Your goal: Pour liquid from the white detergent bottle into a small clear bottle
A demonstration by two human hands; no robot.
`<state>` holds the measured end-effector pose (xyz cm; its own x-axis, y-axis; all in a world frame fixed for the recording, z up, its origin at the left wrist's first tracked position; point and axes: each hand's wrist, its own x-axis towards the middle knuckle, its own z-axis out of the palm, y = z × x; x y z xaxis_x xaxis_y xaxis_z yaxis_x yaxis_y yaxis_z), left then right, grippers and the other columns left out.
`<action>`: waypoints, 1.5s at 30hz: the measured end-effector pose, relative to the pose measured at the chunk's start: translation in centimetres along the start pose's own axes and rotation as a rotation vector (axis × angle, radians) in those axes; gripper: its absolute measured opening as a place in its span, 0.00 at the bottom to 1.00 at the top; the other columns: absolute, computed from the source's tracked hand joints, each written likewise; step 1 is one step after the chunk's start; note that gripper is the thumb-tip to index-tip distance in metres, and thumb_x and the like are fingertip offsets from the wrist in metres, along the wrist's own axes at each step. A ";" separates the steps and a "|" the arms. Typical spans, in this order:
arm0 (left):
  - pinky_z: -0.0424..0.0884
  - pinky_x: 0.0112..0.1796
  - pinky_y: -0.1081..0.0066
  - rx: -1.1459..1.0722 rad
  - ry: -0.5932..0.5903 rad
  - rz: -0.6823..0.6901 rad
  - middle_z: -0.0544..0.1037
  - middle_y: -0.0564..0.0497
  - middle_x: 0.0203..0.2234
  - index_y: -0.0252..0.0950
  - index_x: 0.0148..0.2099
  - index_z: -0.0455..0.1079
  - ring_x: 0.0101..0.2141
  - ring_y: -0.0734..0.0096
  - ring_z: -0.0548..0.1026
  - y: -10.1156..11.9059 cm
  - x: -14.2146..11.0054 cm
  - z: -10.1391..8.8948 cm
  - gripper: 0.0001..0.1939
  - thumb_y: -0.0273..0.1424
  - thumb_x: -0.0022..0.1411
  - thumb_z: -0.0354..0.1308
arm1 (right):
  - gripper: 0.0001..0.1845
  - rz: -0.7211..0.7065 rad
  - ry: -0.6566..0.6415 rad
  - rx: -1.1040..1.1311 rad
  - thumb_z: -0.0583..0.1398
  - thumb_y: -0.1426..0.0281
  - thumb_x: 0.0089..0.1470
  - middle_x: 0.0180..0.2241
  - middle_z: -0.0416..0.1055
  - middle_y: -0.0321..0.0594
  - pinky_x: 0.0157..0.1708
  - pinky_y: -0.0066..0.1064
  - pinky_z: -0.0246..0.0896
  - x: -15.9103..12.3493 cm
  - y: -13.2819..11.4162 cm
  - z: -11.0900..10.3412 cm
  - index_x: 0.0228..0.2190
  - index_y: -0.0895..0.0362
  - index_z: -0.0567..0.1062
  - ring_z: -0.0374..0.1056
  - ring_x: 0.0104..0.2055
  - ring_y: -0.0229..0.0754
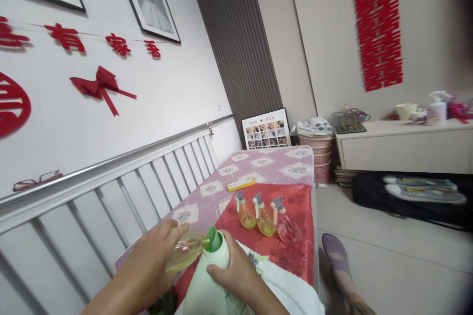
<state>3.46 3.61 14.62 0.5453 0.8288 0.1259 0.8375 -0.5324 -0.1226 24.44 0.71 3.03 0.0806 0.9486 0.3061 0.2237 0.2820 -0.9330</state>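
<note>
My left hand (150, 266) grips a clear bottle of yellow liquid (186, 252), tipped on its side with its mouth at a green funnel (212, 239). The funnel sits in the neck of a large pale-green jug (207, 285). My right hand (236, 273) wraps round the jug's shoulder and steadies it. Just beyond stand three small clear dispenser bottles with grey-and-green caps on a red cloth: two (245, 212) (264, 217) hold yellow liquid, and the third (286, 224) looks empty.
A long narrow table (281, 167) with a pink patterned cover runs along a white railing (121, 177). A yellow flat box (241, 184) lies further along it. Pink stacked baskets (320, 157), a white cabinet (402, 150) and a foot in a purple slipper (338, 258) are to the right.
</note>
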 end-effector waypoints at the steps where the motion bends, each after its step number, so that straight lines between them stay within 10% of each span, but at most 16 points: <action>1: 0.62 0.58 0.61 0.000 -0.001 -0.001 0.66 0.50 0.62 0.50 0.66 0.56 0.59 0.59 0.66 0.0 0.0 0.0 0.42 0.28 0.48 0.57 | 0.35 0.001 0.000 0.001 0.63 0.73 0.39 0.49 0.74 0.41 0.55 0.39 0.59 0.0 0.0 0.0 0.52 0.53 0.67 0.69 0.53 0.49; 45: 0.63 0.57 0.56 -0.008 -0.023 -0.031 0.66 0.48 0.62 0.49 0.65 0.58 0.59 0.57 0.66 1.3 -0.2 -1.5 0.39 0.29 0.49 0.55 | 0.35 0.004 0.007 0.013 0.64 0.73 0.39 0.49 0.75 0.40 0.54 0.39 0.60 0.0 -0.2 0.0 0.52 0.52 0.67 0.69 0.53 0.49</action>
<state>4.47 2.52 15.89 0.5180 0.8487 0.1070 0.8545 -0.5075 -0.1109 24.35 0.61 3.20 0.0878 0.9487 0.3036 0.2110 0.2802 -0.9365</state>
